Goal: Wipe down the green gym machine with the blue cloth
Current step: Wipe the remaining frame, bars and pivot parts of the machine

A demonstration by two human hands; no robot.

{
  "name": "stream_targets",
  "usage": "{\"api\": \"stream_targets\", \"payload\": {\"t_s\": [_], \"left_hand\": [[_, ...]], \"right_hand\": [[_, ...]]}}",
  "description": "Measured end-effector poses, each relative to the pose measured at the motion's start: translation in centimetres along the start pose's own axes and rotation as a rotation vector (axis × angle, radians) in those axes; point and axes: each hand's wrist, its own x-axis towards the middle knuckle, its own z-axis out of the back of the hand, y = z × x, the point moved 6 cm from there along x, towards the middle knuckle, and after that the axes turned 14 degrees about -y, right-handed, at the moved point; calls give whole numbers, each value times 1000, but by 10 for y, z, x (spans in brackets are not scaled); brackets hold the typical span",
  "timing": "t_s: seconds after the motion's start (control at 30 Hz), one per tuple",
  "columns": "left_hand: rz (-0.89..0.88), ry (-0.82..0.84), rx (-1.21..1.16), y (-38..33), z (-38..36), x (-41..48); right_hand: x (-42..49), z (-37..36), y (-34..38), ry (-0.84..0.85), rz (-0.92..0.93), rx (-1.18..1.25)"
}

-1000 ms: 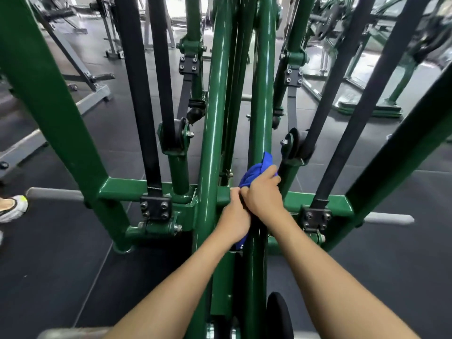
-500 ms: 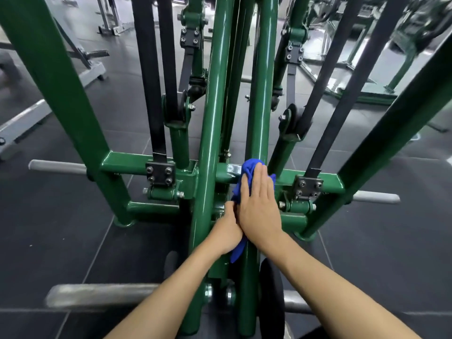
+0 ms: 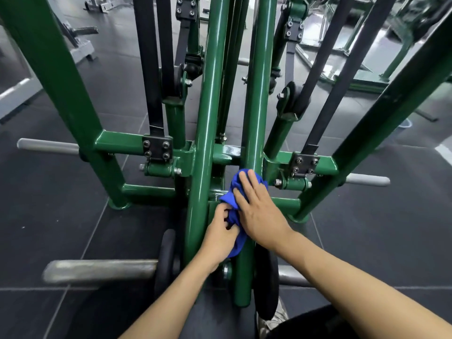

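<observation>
- Nearest us, both forearms reach forward and down. The left hand [image 3: 220,237] sits lower, its fingers [image 3: 223,214] curled and pinching the bunched lower part of the blue cloth [image 3: 233,200].
- Just above it the right hand [image 3: 259,214] lies palm down, fingers [image 3: 247,189] straight and close together, pressing the cloth flat against the machine.
- The cloth is wrapped low on the right-hand central tube [image 3: 256,94] of the green gym machine [image 3: 210,118], just under the lower cross-member and above the black weight plate [image 3: 167,260] near the floor.
- We judge the task to be mid-way at best — this is one stroke on one tube.
- Farther out, the left central tube, the outer slanted posts [image 3: 56,77] and the cross-members show no cloth on them. We cannot tell from the paint which are already wiped, so we count them as left to do.
</observation>
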Motion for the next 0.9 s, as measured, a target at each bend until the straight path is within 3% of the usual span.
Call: {"api": "stream_targets", "payload": {"t_s": [0.17, 0.27, 0.4, 0.57, 0.7, 0.9], "left_hand": [[-26, 38, 149, 9, 1, -15], [-62, 54, 262, 6, 3, -16], [-77, 137, 465, 21, 2, -40], [-155, 124, 494, 22, 2, -55], [-162, 125, 525, 33, -2, -61], [-194, 125, 626, 41, -6, -79]], "right_hand": [[-8, 12, -10, -64, 117, 167], [-12, 13, -9, -41, 110, 247], [-38, 9, 11, 3, 240, 366], [-40, 31, 8, 13, 166, 218], [-45, 23, -11, 313, -89, 169], [-59, 12, 11, 487, -100, 75]]}}
